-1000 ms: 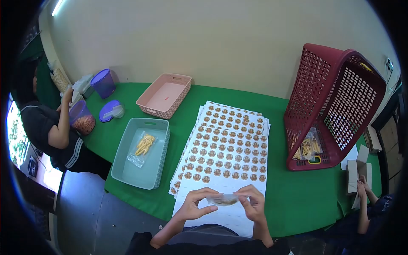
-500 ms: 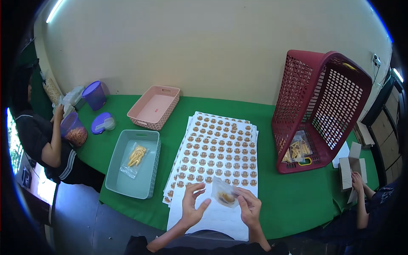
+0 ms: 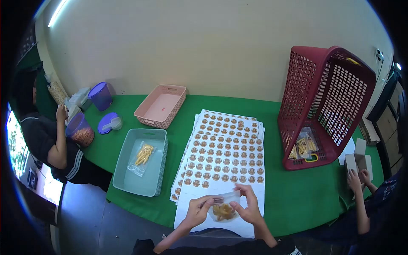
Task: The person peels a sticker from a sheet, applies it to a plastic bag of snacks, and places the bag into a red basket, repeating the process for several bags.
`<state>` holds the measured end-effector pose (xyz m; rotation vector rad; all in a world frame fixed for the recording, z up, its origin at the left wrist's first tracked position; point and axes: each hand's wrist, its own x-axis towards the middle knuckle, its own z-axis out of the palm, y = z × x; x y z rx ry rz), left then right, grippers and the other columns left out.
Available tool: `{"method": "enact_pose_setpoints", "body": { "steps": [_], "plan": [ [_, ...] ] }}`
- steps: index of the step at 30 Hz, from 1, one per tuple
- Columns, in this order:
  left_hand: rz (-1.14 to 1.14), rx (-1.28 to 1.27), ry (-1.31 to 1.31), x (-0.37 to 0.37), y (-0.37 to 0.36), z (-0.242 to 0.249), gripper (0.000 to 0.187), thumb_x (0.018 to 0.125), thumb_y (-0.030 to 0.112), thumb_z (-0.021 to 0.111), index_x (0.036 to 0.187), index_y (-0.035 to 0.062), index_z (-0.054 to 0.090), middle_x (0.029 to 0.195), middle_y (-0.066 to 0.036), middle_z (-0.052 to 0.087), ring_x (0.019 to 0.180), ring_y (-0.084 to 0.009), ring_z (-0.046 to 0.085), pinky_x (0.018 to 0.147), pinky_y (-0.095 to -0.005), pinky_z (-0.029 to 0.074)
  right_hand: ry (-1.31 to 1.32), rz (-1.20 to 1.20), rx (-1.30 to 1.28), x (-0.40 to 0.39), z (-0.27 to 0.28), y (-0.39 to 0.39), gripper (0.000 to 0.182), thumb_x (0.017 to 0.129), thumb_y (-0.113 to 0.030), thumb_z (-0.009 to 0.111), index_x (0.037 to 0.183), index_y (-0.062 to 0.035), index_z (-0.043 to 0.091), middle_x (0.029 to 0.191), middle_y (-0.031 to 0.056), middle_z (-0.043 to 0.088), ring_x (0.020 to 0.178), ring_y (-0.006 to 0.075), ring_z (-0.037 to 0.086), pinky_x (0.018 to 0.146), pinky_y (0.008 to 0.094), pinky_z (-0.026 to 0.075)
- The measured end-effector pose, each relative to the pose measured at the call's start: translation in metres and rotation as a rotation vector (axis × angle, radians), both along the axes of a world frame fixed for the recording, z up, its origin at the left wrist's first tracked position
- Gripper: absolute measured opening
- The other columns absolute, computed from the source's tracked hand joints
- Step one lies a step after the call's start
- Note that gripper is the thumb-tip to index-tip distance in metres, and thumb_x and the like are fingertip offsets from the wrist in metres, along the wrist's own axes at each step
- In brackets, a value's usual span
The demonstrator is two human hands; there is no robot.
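Note:
A clear plastic bag (image 3: 224, 210) with yellowish-brown snack pieces hangs between my hands, over the lower part of the sticker sheets. My left hand (image 3: 199, 211) pinches its upper left edge between thumb and fingers. At its upper right my right hand (image 3: 248, 205) has its fingers curled around the edge of the bag. Beneath and beyond the hands lie overlapping white sheets (image 3: 221, 189) with rows of round brown stickers; the lower rows of the top sheet show only bare backing.
A green basket (image 3: 121, 178) holds a snack bag (image 3: 143, 157). Behind it is a pink basket (image 3: 159, 106). A tipped maroon basket (image 3: 304, 80) contains snack bags (image 3: 307, 145). People stand left, by purple containers (image 3: 100, 97), and right, with hands at a cardboard box (image 3: 352, 162).
My left hand has closed on the bag, which it was apart from before. The bag has come down and its snack pieces show more. At the right, the other person's hands have moved apart.

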<state>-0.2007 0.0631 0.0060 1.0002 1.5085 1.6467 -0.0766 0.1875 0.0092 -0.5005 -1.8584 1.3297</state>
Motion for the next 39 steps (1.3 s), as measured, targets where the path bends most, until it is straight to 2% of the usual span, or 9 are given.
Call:
{"method": "enact_pose_setpoints", "body": {
  "steps": [2,12,19,23,27,31,33,35,39],
  "plan": [
    [-0.064,-0.004,0.018,0.004,0.001,0.001,0.027,0.088,0.013,0.040,0.099,-0.0063,0.055,0.088,-0.013,0.061,0.083,-0.0183,0.059,0.075,-0.0273,0.046,-0.015,0.296,0.040,0.005,-0.002,0.005,0.022,0.072,-0.008,0.059,0.092,0.0012,0.056,0.085,0.0115,0.055,0.072,0.0174,0.051,0.067,0.0284,0.041],
    [-0.027,-0.002,-0.215,0.011,0.012,-0.011,0.022,0.085,0.013,0.048,0.099,-0.0024,0.056,0.086,-0.011,0.060,0.081,-0.0154,0.058,0.075,-0.0262,0.046,-0.093,0.086,-0.211,0.019,0.006,0.004,0.015,0.079,-0.008,0.051,0.074,0.0039,0.059,0.065,0.0088,0.058,0.064,0.0150,0.058,0.059,0.0252,0.043],
    [0.020,-0.024,0.047,-0.005,0.010,-0.011,0.021,0.086,0.015,0.047,0.091,-0.0017,0.059,0.077,-0.007,0.060,0.075,-0.0121,0.057,0.066,-0.0228,0.045,-0.050,0.332,-0.281,0.023,-0.003,0.009,0.022,0.082,-0.014,0.049,0.093,0.0021,0.057,0.078,0.0105,0.061,0.076,0.0180,0.058,0.072,0.0282,0.044],
    [0.103,-0.014,-0.180,-0.004,0.009,-0.010,0.022,0.086,0.015,0.046,0.091,-0.0025,0.058,0.074,-0.005,0.060,0.072,-0.0129,0.057,0.068,-0.0253,0.047,-0.211,0.375,-0.020,0.021,-0.005,0.013,0.029,0.080,-0.018,0.053,0.103,0.0002,0.053,0.082,0.0112,0.061,0.081,0.0203,0.058,0.076,0.0299,0.043],
    [0.237,0.099,-0.269,-0.003,0.012,-0.016,0.027,0.089,0.017,0.038,0.104,-0.0016,0.050,0.097,-0.009,0.054,0.090,-0.0154,0.052,0.079,-0.0306,0.044,-0.482,0.556,-0.243,0.014,-0.006,0.012,0.038,0.075,-0.018,0.063,0.106,0.0001,0.051,0.091,0.0096,0.060,0.083,0.0140,0.056,0.076,0.0278,0.043],
    [0.273,0.214,-0.334,0.000,0.011,-0.021,0.036,0.090,0.020,0.031,0.120,-0.0001,0.036,0.119,-0.013,0.038,0.111,-0.0203,0.038,0.092,-0.0358,0.035,-0.283,0.208,-0.357,0.002,-0.013,0.007,0.034,0.077,-0.015,0.060,0.105,0.0014,0.050,0.088,0.0059,0.060,0.076,0.0111,0.055,0.070,0.0251,0.044],
    [0.157,0.163,-0.409,0.002,0.011,-0.025,0.041,0.089,0.019,0.035,0.124,-0.0003,0.029,0.119,-0.012,0.039,0.114,-0.0233,0.035,0.095,-0.0372,0.031,-0.163,0.056,-0.154,-0.003,-0.015,0.006,0.034,0.079,-0.017,0.055,0.108,0.0002,0.050,0.084,0.0108,0.059,0.077,0.0166,0.057,0.069,0.0296,0.045],
    [0.004,0.043,-0.260,0.013,0.014,-0.023,0.048,0.086,0.015,0.042,0.127,-0.0004,0.023,0.119,-0.015,0.038,0.116,-0.0229,0.033,0.095,-0.0355,0.030,-0.156,0.296,0.019,-0.002,-0.006,0.001,0.032,0.081,-0.020,0.049,0.108,-0.0037,0.050,0.106,0.0151,0.048,0.098,0.0262,0.044,0.086,0.0350,0.034],
    [0.155,0.068,-0.270,0.017,0.018,-0.026,0.044,0.083,0.008,0.049,0.121,0.0006,0.027,0.110,-0.013,0.045,0.104,-0.0166,0.044,0.087,-0.0285,0.037,-0.250,0.282,0.283,0.001,-0.015,-0.007,0.032,0.079,-0.022,0.052,0.105,-0.0040,0.050,0.107,0.0133,0.044,0.094,0.0252,0.043,0.081,0.0334,0.035]
  ]
}}
